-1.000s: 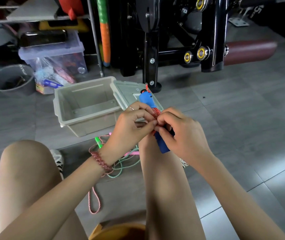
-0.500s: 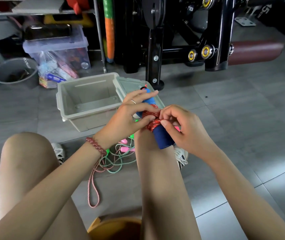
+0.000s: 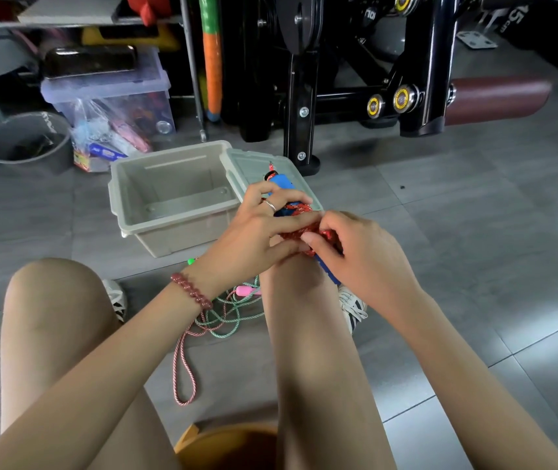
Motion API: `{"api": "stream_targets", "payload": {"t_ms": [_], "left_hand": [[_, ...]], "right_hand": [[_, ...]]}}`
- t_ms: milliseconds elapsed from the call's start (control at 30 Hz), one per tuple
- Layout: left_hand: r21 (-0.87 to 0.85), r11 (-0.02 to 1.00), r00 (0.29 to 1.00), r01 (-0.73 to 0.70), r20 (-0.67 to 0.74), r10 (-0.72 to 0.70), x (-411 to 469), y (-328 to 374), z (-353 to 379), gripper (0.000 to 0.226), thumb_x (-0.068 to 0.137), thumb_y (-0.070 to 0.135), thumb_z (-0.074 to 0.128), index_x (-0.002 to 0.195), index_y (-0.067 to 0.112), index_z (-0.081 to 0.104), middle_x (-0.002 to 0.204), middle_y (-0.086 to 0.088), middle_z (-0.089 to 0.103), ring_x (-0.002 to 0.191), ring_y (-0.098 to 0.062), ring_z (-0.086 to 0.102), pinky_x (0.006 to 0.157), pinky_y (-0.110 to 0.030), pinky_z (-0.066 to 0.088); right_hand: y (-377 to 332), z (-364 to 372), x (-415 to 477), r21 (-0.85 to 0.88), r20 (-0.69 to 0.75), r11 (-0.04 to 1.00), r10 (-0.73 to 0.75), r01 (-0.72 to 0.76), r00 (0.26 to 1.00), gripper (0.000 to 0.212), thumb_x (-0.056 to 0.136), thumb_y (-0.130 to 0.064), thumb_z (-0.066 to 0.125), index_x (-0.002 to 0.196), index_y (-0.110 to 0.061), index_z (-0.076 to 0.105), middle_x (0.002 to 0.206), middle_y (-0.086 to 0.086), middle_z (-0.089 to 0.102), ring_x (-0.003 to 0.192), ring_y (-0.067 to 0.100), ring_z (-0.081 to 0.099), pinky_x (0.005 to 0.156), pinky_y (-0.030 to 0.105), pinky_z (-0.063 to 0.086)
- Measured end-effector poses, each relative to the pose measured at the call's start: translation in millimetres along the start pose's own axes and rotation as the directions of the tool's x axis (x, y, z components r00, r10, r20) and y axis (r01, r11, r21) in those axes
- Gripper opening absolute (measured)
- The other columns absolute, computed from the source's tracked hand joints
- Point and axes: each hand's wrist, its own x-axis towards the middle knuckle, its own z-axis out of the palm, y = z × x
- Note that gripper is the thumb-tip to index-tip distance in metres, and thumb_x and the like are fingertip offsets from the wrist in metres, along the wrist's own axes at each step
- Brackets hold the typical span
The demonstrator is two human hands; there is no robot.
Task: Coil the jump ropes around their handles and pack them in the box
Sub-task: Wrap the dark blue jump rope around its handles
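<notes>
Head view | left hand (image 3: 257, 239) holds the blue handles (image 3: 282, 181) with red rope (image 3: 299, 209) wound round them, over the right knee | right hand (image 3: 355, 262) pinches the red rope | open box (image 3: 175, 232) on the floor (image 3: 474, 232), just beyond on the left | pink rope (image 3: 175, 368) and green rope (image 3: 218, 334) lie loose between the legs
</notes>
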Motion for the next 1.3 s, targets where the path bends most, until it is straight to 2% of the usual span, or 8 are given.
{"api": "stream_targets", "payload": {"t_ms": [100,267,467,600,767,933,1067,1300], "left_hand": [[0.059,0.998,1.0,-0.017,0.007,0.016,1,-4,1,0.046,0.08,0.055,0.059,0.123,0.038,0.058,0.13,0.013,0.048,0.128,-0.021,0.031,0.107,-0.042,0.022],[-0.12,0.993,1.0,-0.021,0.018,0.023,2,-9,6,0.054,0.07,0.051,0.068,0.121,0.032,0.059,0.127,0.011,0.048,0.138,-0.022,0.024,0.109,-0.066,0.01],[-0.143,0.989,0.999,-0.034,-0.044,0.028,0,-13,8,0.05,0.072,0.044,0.071,0.118,0.025,0.063,0.125,0.007,0.054,0.134,-0.018,0.034,0.108,-0.069,0.01],[-0.121,0.993,1.0,-0.007,-0.005,0.006,-3,-9,6,0.047,0.075,0.037,0.069,0.12,0.028,0.059,0.132,0.007,0.051,0.139,-0.019,0.03,0.106,-0.069,0.014],[-0.386,0.905,0.982,0.177,0.01,-0.188,-16,12,-3,0.055,0.073,0.025,0.05,0.128,0.024,0.054,0.139,0.015,0.046,0.143,-0.006,0.021,0.118,-0.048,0.005],[-0.585,0.791,0.975,0.177,-0.005,-0.222,-22,18,-1,0.034,0.085,0.013,0.064,0.119,0.017,0.059,0.12,0.022,0.062,0.123,-0.001,0.05,0.11,-0.027,0.034],[-0.71,0.662,0.95,0.241,0.033,-0.31,-25,17,-2,0.024,0.081,0.02,0.066,0.105,0.02,0.067,0.114,0.004,0.069,0.118,-0.014,0.058,0.103,-0.03,0.042],[-0.592,0.804,0.981,0.056,-0.118,-0.155,-12,27,-7,0.011,0.084,-0.001,0.06,0.093,0.005,0.062,0.116,-0.003,0.062,0.121,-0.016,0.053,0.099,-0.023,0.041]], "right_hand": [[5,-1,3,0.141,0.058,0.99,-0.029,0.021,0.998,0.027,0.096,-0.03,0.051,0.073,-0.02,0.039,0.059,-0.009,0.041,0.055,0.01,0.039,0.052,0.024,0.027],[13,3,16,0.413,0.175,0.905,0.034,-0.104,0.984,0.036,0.098,-0.027,0.047,0.065,-0.014,0.042,0.056,-0.008,0.039,0.053,0.007,0.036,0.051,0.02,0.029],[12,11,19,0.667,0.236,0.68,0.195,-0.305,0.952,0.042,0.098,-0.026,0.047,0.07,0.006,0.044,0.059,-0.004,0.035,0.057,0.009,0.032,0.058,0.03,0.029],[7,10,21,0.695,0.24,0.665,0.143,-0.273,0.96,0.044,0.092,-0.03,0.052,0.069,0.006,0.045,0.058,0.0,0.034,0.054,0.008,0.03,0.052,0.024,0.026],[-4,12,27,0.741,0.267,0.599,0.151,-0.302,0.952,0.05,0.093,-0.036,0.053,0.082,0.012,0.049,0.067,0.006,0.039,0.065,0.017,0.036,0.06,0.032,0.028],[0,24,15,0.78,0.295,0.549,0.099,-0.3,0.95,0.044,0.095,-0.032,0.052,0.085,0.011,0.051,0.078,0.018,0.054,0.077,0.015,0.047,0.073,0.031,0.038],[-3,21,3,0.743,0.177,0.647,0.051,-0.168,0.983,0.026,0.093,-0.028,0.051,0.07,-0.017,0.047,0.059,-0.016,0.046,0.059,0.0,0.04,0.057,0.015,0.033],[-11,5,-3,0.549,-0.158,0.822,-0.076,0.152,0.985,0.019,0.09,-0.031,0.053,0.079,-0.016,0.048,0.07,-0.002,0.049,0.064,0.012,0.044,0.059,0.018,0.036]]}}
